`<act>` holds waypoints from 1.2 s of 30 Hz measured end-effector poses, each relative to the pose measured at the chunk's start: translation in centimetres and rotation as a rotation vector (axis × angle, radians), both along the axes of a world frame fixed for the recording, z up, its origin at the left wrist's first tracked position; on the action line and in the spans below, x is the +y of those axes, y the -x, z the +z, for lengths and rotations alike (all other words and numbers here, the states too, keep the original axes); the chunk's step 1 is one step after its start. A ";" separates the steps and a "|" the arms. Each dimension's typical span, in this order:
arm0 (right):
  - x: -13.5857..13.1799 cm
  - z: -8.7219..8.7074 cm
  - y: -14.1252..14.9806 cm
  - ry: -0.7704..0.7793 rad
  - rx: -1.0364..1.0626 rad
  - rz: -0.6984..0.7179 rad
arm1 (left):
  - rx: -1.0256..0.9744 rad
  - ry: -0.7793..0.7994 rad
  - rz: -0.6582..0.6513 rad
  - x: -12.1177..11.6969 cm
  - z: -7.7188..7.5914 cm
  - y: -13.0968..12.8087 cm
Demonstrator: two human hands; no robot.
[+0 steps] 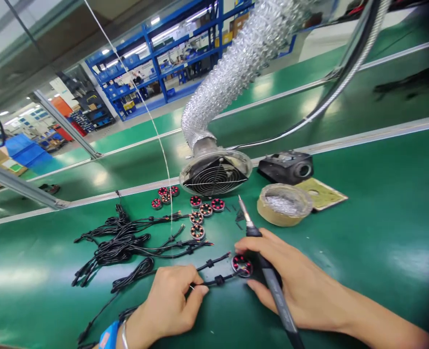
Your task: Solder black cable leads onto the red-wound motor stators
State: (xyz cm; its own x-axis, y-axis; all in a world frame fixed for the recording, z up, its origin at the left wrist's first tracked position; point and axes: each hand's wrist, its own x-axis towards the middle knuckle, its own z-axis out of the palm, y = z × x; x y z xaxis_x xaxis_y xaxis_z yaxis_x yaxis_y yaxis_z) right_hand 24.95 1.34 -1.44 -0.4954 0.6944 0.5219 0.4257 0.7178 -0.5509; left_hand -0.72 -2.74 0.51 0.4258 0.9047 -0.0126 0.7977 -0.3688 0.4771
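Note:
My left hand (173, 298) pinches a black cable (219, 280) between thumb and forefinger; a short bit of thin silvery wire shows at the fingertips. That cable's far end meets a small round coil ring (242, 266) with red windings, lying on the green bench. My right hand (301, 278) is closed around a soldering iron (277, 293), its tip pointing up and away from the ring. The right thumb and forefinger lie either side of the ring; whether they touch it I cannot tell. Just beyond, another black cable (210, 263) ends near the ring.
Bundled black cables (123, 242) lie at left. Several more coil rings (197, 218) stand mid-bench, before a fume extractor fan (216, 177) on a silver duct (229, 68). A soldering iron holder (287, 166), yellow sponge (321, 193) and tape-wrapped round tub (285, 211) sit at right. A thin white line (156, 128) hangs down.

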 end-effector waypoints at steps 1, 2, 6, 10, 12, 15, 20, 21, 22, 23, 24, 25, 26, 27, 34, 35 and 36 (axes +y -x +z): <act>-0.2 0.4 0.1 0.027 0.053 0.017 | 0.013 -0.028 -0.005 -0.1 -0.2 0.0; -0.3 0.7 0.2 0.065 0.102 0.032 | 0.026 -0.052 -0.010 -0.1 -0.3 0.1; -0.8 0.9 1.1 0.137 0.195 0.063 | 0.054 -0.072 -0.031 -0.3 0.4 0.0; -1.0 0.5 1.9 0.084 0.258 0.078 | -0.088 -0.061 -0.039 0.5 2.6 -1.0; -1.0 0.4 2.3 0.041 0.300 0.086 | -0.164 -0.039 -0.064 1.5 3.5 -2.0; -1.0 0.3 2.7 0.004 0.369 0.147 | -0.186 0.200 -0.149 3.1 3.8 -3.4; -0.8 -0.1 3.0 0.041 0.472 0.264 | -0.385 0.398 -0.256 4.7 2.3 -3.6; -0.7 -0.2 3.1 0.058 0.497 0.283 | -0.461 0.478 -0.270 4.6 1.9 -3.5; -0.7 -0.3 3.1 0.064 0.519 0.290 | -0.534 0.596 -0.270 4.5 1.5 -3.3; -0.7 -0.3 3.0 0.059 0.532 0.277 | -0.588 0.718 -0.254 4.3 1.2 -3.1; -0.7 -0.2 3.0 0.044 0.533 0.240 | -0.612 0.809 -0.222 4.1 1.1 -3.0; -0.7 -0.2 3.0 0.030 0.528 0.185 | -0.608 0.842 -0.180 3.8 1.0 -2.9; -0.7 -0.1 2.9 0.031 0.512 0.122 | -0.581 0.809 -0.141 3.6 1.1 -2.9; -0.7 0.0 2.8 0.049 0.493 0.069 | -0.539 0.726 -0.112 3.3 1.2 -3.0; -0.8 -0.1 3.1 0.172 0.468 -0.008 | -0.522 0.572 -0.011 2.6 1.1 -4.0; -0.7 -0.2 3.2 0.188 0.472 -0.011 | -0.560 0.595 0.003 2.6 0.8 -4.0; -0.7 -0.3 3.2 0.208 0.473 -0.018 | -0.593 0.606 0.018 2.5 0.5 -4.0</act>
State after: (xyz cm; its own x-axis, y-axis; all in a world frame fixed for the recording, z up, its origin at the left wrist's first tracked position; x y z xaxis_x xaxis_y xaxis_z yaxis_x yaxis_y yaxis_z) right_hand 21.73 0.63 -1.77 -0.2257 0.8136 0.5359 0.1061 0.5674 -0.8166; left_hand 3.31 -0.20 1.01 0.5004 0.8205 -0.2764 0.3560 0.0960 0.9295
